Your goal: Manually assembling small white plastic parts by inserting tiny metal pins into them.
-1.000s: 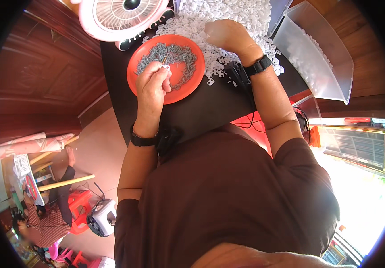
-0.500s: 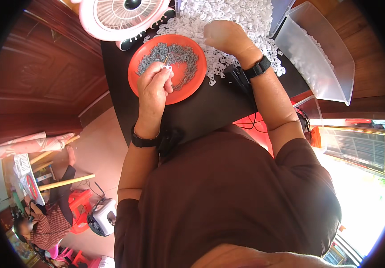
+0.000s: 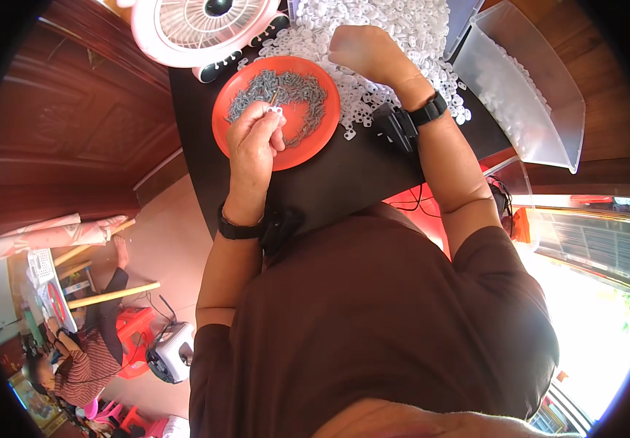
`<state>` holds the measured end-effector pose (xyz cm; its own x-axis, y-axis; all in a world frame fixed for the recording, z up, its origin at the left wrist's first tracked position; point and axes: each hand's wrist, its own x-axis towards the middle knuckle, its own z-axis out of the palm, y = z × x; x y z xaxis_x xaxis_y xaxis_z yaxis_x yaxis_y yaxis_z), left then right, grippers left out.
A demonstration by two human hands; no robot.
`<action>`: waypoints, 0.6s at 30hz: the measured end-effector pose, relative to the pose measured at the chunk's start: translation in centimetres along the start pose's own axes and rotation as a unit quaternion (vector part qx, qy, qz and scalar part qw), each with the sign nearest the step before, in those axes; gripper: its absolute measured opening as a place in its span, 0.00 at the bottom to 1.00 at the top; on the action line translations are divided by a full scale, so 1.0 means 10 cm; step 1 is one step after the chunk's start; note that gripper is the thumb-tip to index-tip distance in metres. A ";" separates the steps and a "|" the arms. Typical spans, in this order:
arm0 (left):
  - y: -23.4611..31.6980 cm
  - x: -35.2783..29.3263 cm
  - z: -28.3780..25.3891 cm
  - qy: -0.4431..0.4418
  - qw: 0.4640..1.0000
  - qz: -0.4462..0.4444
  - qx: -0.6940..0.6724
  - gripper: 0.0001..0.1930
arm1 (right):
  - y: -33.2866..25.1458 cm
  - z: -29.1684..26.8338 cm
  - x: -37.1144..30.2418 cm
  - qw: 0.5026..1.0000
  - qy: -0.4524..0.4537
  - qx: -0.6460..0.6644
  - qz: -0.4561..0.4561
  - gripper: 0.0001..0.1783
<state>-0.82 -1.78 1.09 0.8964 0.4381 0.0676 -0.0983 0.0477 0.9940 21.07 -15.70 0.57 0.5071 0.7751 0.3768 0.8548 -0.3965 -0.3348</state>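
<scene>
Over the orange-red plate (image 3: 320,140), my left hand (image 3: 251,142) pinches a small white plastic piece with holes (image 3: 275,110). A thin brass-coloured pin (image 3: 274,98) stands out beyond that piece. Many short grey screw-like parts (image 3: 307,91) lie scattered across the plate. My right hand (image 3: 373,55) is at the near part of a large heap of similar white pieces (image 3: 410,22). Its fingers are curled inward and slightly blurred, and whatever they may hold is hidden.
A pink-rimmed fan (image 3: 205,29) stands beyond the plate on the dark table (image 3: 351,171). Right of the heap is a translucent bin (image 3: 530,95) with more white pieces. Lower left, another person (image 3: 85,365) sits near red stools (image 3: 134,339).
My right hand has shifted slightly away from me and left over the heap. My left hand keeps its pinch on the white piece. The whole view has moved a little.
</scene>
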 end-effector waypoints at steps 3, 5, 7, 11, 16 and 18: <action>-0.02 -0.02 -0.03 0.012 1.000 -0.003 -0.003 0.10 | -0.30 -0.22 0.00 0.956 -0.044 0.285 0.060 0.11; -0.02 -0.01 -0.02 0.006 1.000 0.003 -0.001 0.10 | -0.37 -0.21 -0.01 0.915 -0.058 0.393 0.071 0.12; -0.01 -0.01 0.00 0.004 1.000 0.003 -0.011 0.10 | -0.51 -0.23 -0.02 0.840 -0.084 0.526 0.107 0.12; 0.00 -0.01 0.00 -0.003 0.998 0.010 -0.064 0.10 | -0.63 -0.13 -0.04 0.794 -0.111 0.592 0.081 0.11; -0.01 0.01 -0.02 0.000 0.998 0.023 -0.064 0.11 | -0.70 -0.04 -0.06 0.775 -0.123 0.616 0.075 0.10; -0.01 0.00 -0.02 0.003 0.998 0.025 -0.061 0.11 | -0.73 -0.02 -0.07 0.784 -0.128 0.602 0.078 0.10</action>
<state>-0.85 -1.59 0.98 0.8862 0.4484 0.1163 -0.1957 0.1349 0.9713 14.53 -13.45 2.88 0.4246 0.8980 0.1153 -0.0182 0.1357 -0.9906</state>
